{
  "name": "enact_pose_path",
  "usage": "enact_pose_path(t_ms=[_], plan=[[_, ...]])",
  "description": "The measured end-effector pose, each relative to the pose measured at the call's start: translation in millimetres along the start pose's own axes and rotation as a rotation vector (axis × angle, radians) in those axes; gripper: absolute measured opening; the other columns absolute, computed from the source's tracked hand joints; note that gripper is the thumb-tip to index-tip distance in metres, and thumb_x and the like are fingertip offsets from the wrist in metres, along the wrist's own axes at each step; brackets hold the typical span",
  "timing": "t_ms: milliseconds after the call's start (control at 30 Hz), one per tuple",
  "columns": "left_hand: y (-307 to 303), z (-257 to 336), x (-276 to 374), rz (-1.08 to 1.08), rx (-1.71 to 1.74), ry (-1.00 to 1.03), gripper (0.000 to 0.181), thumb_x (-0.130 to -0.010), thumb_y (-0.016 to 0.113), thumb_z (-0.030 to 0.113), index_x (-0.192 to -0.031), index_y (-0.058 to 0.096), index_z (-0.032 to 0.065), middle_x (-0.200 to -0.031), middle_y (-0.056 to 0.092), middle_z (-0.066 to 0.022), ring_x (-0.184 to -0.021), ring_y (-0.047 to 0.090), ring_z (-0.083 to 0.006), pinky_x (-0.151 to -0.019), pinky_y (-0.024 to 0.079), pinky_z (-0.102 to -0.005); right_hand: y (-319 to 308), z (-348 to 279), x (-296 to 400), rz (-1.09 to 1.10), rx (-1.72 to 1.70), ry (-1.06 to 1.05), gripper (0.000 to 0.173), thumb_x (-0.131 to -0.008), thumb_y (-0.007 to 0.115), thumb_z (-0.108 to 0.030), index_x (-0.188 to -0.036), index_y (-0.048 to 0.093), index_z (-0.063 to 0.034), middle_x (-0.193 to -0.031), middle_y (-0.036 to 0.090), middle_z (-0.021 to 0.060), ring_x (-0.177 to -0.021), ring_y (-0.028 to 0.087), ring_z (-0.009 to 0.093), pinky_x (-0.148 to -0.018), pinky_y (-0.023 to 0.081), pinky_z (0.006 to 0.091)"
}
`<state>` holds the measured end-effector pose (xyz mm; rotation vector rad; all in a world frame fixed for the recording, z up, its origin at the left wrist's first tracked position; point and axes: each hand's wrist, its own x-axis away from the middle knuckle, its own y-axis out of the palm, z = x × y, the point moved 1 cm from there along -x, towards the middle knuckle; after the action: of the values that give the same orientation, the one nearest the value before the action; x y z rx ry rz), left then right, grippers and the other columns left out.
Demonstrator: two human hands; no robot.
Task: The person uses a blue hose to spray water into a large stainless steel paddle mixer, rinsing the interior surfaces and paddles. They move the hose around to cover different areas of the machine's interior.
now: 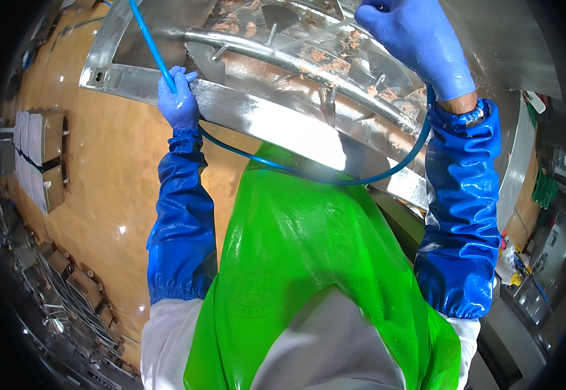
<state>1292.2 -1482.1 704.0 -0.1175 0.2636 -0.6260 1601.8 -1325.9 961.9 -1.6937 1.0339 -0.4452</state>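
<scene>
My left hand (178,100), in a blue glove, is closed around a blue hose (151,44) above the near rim of a stainless-steel paddle mixer (263,114). From there the hose sags in a loop across my green apron (322,224) and rises behind my right wrist. My right hand (419,44), also gloved, is curled over the mixer's right side, gripping the hose; its fingertips are partly cut off by the top edge. Inside the mixer, a shaft (283,53) carries paddles (280,17). Pinkish scraps of ground meat (351,41) cling to the metal.
Steel-coloured bins (41,156) bound with a black strap stand on the tan floor (102,195) to the left. Several wheeled carts (85,287) line the lower left. At right are a green crate (545,187) and metal equipment (553,243).
</scene>
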Motion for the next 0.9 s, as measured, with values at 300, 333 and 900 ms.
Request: enact_pose_path(t_ms=[300,333,900], plan=[[0,1,0,-0.038,0.018,-0.024,0.025,-0.1,0.054,0.011,-0.116,0.056,-0.009,-0.11,0.067,-0.02,-0.09,0.072,-0.0253,-0.086,0.053,-0.0334,17,48,39,-0.158,0.085,0.113,0.027,-0.085,0.063,-0.026,-0.093,0.073,-0.0013,-0.078,0.069,0.02,-0.069,0.068,0.036,-0.069,0.054,0.042],[-1,2,0,-0.038,0.013,-0.031,0.025,-0.1,0.054,0.011,-0.116,0.056,-0.009,-0.11,0.067,-0.0199,-0.091,0.072,-0.0253,-0.086,0.053,-0.0334,17,49,42,-0.16,0.061,0.118,0.028,-0.085,0.062,-0.026,-0.093,0.073,-0.0015,-0.078,0.069,0.02,-0.07,0.068,0.036,-0.069,0.054,0.0424],[-1,-1,-3,-0.073,-0.064,-0.023,0.021,-0.1,0.054,0.011,-0.111,0.059,-0.0051,-0.106,0.067,-0.0129,-0.09,0.072,-0.0217,-0.082,0.053,-0.0329,26,91,125,-0.097,-0.15,0.416,0.027,-0.083,0.06,-0.026,-0.089,0.075,-0.0048,-0.078,0.069,0.0213,-0.076,0.068,0.041,-0.076,0.055,0.0471]])
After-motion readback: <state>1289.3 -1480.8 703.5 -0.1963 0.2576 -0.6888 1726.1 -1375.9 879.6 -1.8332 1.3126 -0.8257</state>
